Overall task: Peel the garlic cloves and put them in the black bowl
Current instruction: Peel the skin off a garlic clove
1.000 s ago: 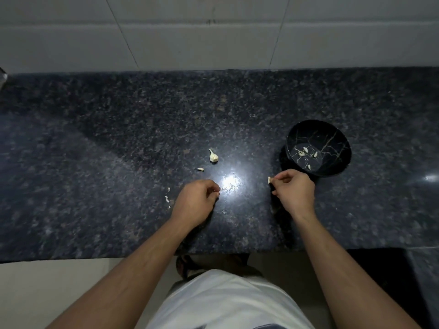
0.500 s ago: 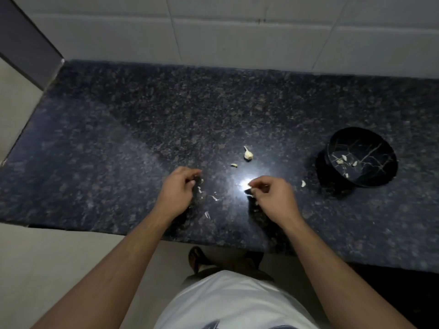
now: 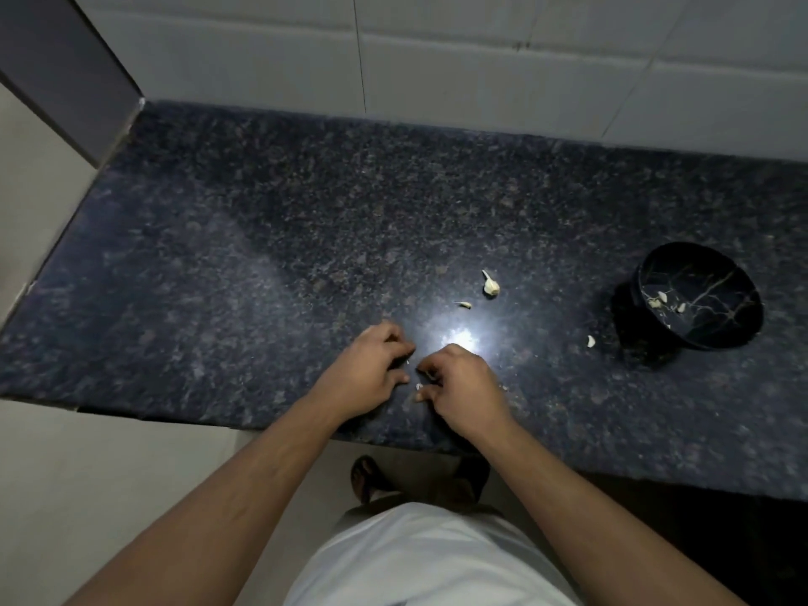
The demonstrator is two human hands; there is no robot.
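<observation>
Our left hand (image 3: 369, 373) rests on the dark granite counter (image 3: 218, 277) near its front edge with fingers curled, though we cannot tell whether they hold anything. Just beside it, our right hand (image 3: 463, 387) is curled too, apparently pinching a pale scrap at its fingertips (image 3: 419, 387), too small to name. Further back lie an unpeeled garlic clove (image 3: 490, 285) and a small papery bit (image 3: 465, 304). Right of these, one clove (image 3: 591, 341) sits on the counter just beside the black bowl (image 3: 699, 338), which holds a few peeled cloves (image 3: 656, 299). We judge the risk is overlooking that stray clove, or flicking bits off the nearby edge.
</observation>
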